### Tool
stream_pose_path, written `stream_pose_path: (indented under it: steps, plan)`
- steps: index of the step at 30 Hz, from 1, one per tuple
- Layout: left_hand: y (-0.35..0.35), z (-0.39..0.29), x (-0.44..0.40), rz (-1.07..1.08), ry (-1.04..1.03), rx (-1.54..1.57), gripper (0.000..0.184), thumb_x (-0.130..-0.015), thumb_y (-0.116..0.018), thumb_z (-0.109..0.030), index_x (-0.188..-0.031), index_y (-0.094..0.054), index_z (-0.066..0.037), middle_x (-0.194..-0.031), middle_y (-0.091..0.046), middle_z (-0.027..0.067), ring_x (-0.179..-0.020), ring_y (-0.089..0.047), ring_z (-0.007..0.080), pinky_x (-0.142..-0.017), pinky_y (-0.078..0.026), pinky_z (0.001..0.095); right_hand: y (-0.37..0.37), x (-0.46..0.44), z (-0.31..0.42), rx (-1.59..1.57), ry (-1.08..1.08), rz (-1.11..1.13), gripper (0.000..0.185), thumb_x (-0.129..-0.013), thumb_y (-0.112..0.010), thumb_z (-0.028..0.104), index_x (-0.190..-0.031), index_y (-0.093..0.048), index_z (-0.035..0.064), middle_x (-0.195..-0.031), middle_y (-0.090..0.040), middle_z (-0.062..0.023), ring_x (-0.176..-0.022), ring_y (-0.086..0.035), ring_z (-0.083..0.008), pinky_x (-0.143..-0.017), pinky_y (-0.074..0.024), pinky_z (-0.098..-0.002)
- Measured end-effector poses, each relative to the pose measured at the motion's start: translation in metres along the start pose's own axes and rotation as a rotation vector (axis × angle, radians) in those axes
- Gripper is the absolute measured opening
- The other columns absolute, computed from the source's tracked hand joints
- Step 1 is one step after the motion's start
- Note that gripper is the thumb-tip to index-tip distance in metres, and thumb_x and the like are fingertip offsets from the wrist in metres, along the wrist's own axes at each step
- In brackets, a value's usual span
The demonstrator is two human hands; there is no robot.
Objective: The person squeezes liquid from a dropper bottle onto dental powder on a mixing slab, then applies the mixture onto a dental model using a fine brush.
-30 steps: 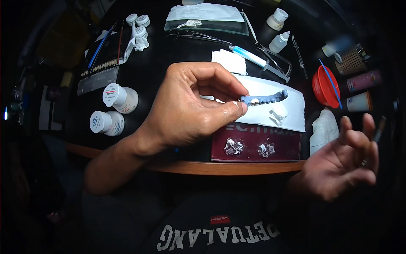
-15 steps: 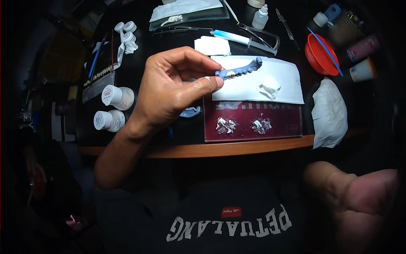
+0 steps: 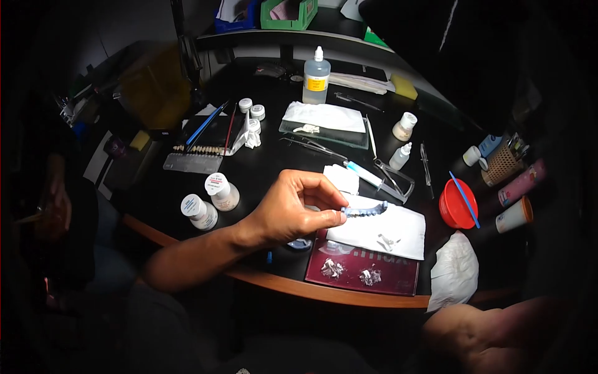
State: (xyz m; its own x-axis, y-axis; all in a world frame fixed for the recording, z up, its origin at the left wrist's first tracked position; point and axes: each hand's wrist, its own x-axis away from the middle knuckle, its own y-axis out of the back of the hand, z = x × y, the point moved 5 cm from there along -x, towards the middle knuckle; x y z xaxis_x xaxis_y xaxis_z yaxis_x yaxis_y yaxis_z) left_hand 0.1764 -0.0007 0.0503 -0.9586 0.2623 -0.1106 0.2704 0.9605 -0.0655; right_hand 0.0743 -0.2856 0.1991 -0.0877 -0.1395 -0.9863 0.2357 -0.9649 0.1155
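Observation:
My left hand [image 3: 296,206] is closed in a pinch, thumb and fingertips gripping one end of a curved blue-grey dental mould [image 3: 369,210]. The mould is held above a folded white paper sheet [image 3: 405,234] that bears a small whitish smear. Under the sheet lies a dark red pad [image 3: 317,268] with two small heaps of white crumbly material [image 3: 370,277]. Partly hidden below my left wrist is another blue-grey piece [image 3: 300,244]. At the lower right only my bent right arm [image 3: 464,330] shows; the right hand is out of view.
Two white-capped jars [image 3: 222,192] stand left of my forearm. Beyond are a syringe [image 3: 367,174], a glass slab [image 3: 349,137] and a large bottle [image 3: 316,87]. A red bowl [image 3: 455,215] and crumpled white tissue [image 3: 453,271] sit at right. Another person's hand [image 3: 56,202] shows at far left.
The view has tilted upward, bringing the back shelf and large bottle into sight. My left hand still pinches the mould, which now appears flatter and lower in the view.

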Motion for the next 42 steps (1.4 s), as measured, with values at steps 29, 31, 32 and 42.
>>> stream_pose_path:
  steps: [29,31,32,42]
  plan:
    - [0.0,0.004,-0.003,-0.003,-0.035,0.041,0.017,-0.083,-0.076,0.007,-0.099,-0.069,0.004,-0.096,-0.072,0.0128,-0.089,-0.072,0.0162,-0.086,-0.06,0.0292,-0.019,-0.025,0.046,-0.023,0.058,-0.012,0.018,-0.095,-0.053,0.009,-0.108,-0.056,-0.0035,-0.075,-0.064,-0.0122,-0.09,-0.06,-0.0237,-0.088,-0.0507,-0.0409]
    - [0.002,0.008,-0.003,-0.002,-0.032,0.04,0.017,-0.083,-0.076,0.007,-0.099,-0.069,0.004,-0.096,-0.072,0.013,-0.089,-0.072,0.0165,-0.086,-0.06,0.0295,-0.014,-0.027,0.052,-0.009,0.069,-0.016,0.018,-0.095,-0.053,0.009,-0.108,-0.056,-0.0037,-0.075,-0.064,-0.0122,-0.089,-0.06,-0.0233,-0.087,-0.0507,-0.0404]
    - [0.002,0.009,-0.005,0.007,-0.029,0.039,0.017,-0.083,-0.076,0.007,-0.099,-0.069,0.004,-0.096,-0.072,0.0131,-0.089,-0.072,0.0166,-0.086,-0.06,0.0296,-0.01,-0.028,0.059,-0.001,0.073,-0.018,0.018,-0.095,-0.053,0.009,-0.108,-0.056,-0.0038,-0.075,-0.064,-0.0121,-0.089,-0.06,-0.0231,-0.087,-0.0507,-0.0402]
    - [0.007,0.009,-0.003,-0.1,0.036,0.039,0.016,-0.083,-0.071,0.01,-0.098,-0.066,0.005,-0.093,-0.072,0.0147,-0.085,-0.073,0.0161,-0.082,-0.062,0.0294,0.042,-0.011,0.079,0.222,0.096,-0.045,0.019,-0.095,-0.053,0.01,-0.107,-0.056,-0.0045,-0.074,-0.065,-0.0118,-0.084,-0.061,-0.0212,-0.084,-0.0508,-0.0381]
